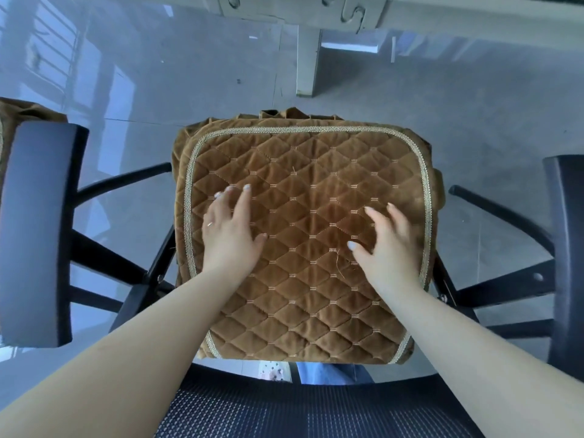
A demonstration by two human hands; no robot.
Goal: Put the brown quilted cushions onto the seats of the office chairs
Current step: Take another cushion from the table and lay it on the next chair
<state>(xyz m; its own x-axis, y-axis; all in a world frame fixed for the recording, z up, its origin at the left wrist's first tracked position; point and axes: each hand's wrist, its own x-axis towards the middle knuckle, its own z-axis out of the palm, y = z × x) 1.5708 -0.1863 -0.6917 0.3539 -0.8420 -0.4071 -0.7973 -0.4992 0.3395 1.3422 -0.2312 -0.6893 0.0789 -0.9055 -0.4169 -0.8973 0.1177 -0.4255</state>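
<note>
Cushion [303, 241] on chair seat between armrests [38, 232], mesh backrest [284, 409] nearest.

The cushion [303, 241] under your hands is golden brown, stitched all over in a diamond quilt pattern, with small pale dashes where the stitch lines cross. A light beige braided trim [189, 184] runs around its edge. The chair armrests, left [38, 229] and right [565, 248], are black, and so are the struts beneath them. The mesh backrest [284, 409] at the bottom of your view is black with a fine dotted weave. More of the same brown fabric [19, 112] shows at the far left. The floor [158, 74] is glossy pale grey. Your left hand [229, 235] wears a gold-coloured ring, and your nails on both it and your right hand [385, 245] are painted a pale whitish shade.
</note>
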